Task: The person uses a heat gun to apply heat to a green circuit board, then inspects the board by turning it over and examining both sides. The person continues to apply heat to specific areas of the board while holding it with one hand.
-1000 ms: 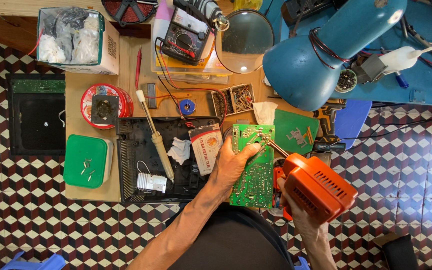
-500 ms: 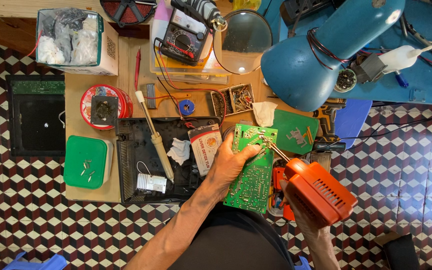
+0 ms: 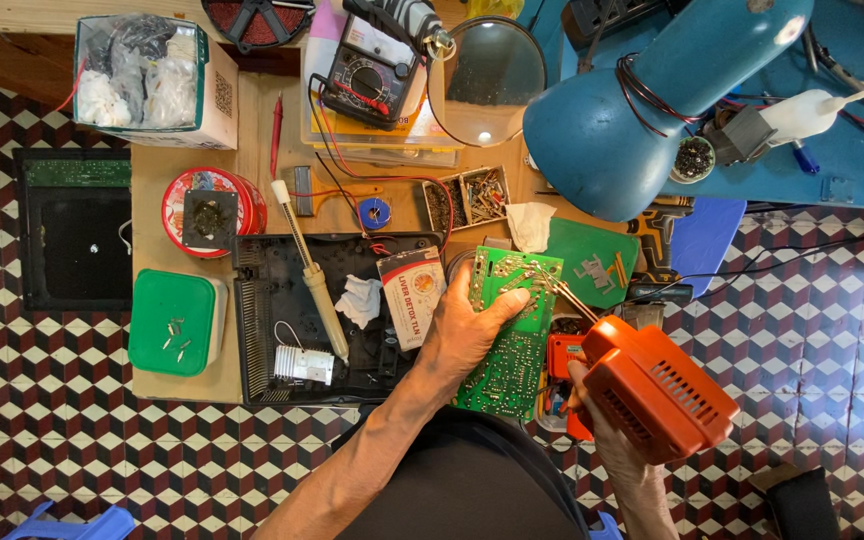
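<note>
Under your hands, near the tabletop's (image 3: pixel 252 130) front edge, sits a green circuit board (image 3: pixel 508 340), solder side up. Your left hand (image 3: pixel 467 335) lies on it, fingers closed around its edge, thumb pressing the top. Your right hand (image 3: pixel 607 425) grips an orange soldering gun (image 3: pixel 652 385), its thin tip touching the board's upper end. Left of the board lie a black plastic casing (image 3: pixel 272 330) and a pencil-type soldering iron (image 3: pixel 312 270); behind stand a blue desk lamp (image 3: pixel 642 110) and a multimeter (image 3: pixel 367 80)
</note>
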